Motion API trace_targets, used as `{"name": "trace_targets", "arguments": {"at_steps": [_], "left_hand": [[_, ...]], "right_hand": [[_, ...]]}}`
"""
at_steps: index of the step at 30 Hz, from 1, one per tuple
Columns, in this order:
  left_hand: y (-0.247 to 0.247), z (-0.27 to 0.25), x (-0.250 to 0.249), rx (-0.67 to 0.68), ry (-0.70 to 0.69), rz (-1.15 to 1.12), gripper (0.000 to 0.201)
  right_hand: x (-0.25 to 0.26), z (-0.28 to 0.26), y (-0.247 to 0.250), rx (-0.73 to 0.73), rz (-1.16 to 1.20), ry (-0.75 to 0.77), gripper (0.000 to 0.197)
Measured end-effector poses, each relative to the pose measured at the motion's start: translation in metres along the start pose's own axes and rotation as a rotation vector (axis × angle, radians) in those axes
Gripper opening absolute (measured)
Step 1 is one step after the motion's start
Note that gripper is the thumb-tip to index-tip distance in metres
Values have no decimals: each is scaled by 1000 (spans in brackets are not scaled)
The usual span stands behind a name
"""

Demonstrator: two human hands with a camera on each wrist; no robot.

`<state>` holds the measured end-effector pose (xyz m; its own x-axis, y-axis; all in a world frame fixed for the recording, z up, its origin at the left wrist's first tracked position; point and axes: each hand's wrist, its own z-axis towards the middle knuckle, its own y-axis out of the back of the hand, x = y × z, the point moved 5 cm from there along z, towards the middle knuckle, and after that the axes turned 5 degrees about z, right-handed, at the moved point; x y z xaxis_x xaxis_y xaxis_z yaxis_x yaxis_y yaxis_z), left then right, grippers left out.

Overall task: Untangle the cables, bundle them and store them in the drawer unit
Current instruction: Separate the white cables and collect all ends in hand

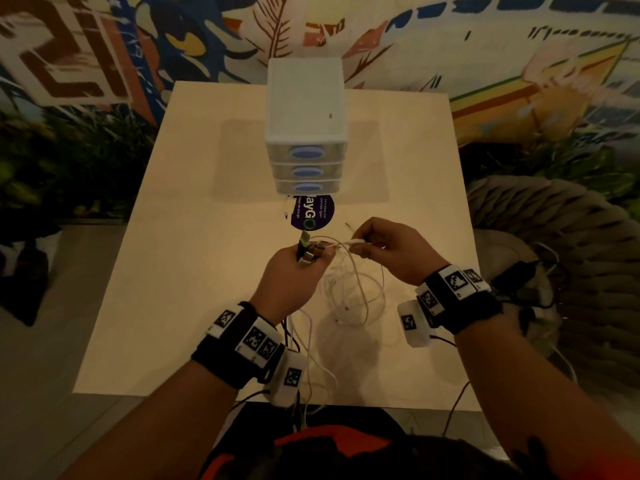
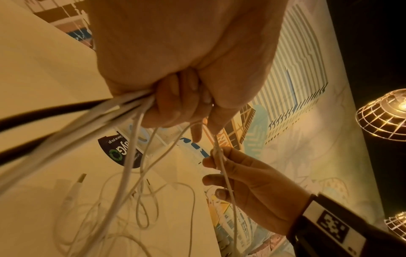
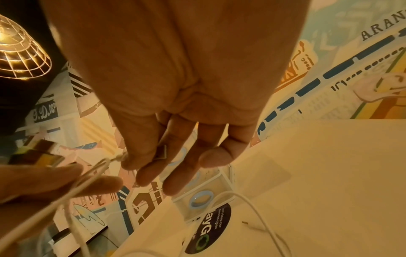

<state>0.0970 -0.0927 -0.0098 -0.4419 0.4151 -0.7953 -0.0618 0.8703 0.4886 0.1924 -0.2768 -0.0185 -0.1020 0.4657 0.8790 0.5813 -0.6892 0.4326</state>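
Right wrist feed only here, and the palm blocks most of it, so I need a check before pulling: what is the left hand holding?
Observer: The left hand grips a bunch of cables in its fist, with several plugs sticking up out of it.
Operator: Is the rest of the tangle lifted clear?
Observer: No. Loose white loops hang down onto the table below both hands.
Operator: Any drawer open?
Observer: The head view shows all three drawers of the drawer unit shut.
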Motion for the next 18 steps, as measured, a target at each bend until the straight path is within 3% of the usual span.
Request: {"name": "trace_targets", "arguments": {"at_steps": [4, 9, 11, 15, 18], "left_hand": [[-2, 5, -1, -8, -3, 1, 24], [-5, 6, -4, -19, 57, -26, 22], [-4, 7, -3, 3, 77, -15, 19], [0, 8, 0, 68, 86, -67, 24], [3, 8, 5, 103, 113, -52, 31]], "right_hand": [[0, -4, -7, -48, 4, -23, 18], [4, -11, -26, -31, 10, -138, 83], [5, -12, -29, -38, 3, -123, 93], [9, -6, -33, 21, -97, -53, 95], [7, -3, -31, 14, -178, -32, 50]]}}
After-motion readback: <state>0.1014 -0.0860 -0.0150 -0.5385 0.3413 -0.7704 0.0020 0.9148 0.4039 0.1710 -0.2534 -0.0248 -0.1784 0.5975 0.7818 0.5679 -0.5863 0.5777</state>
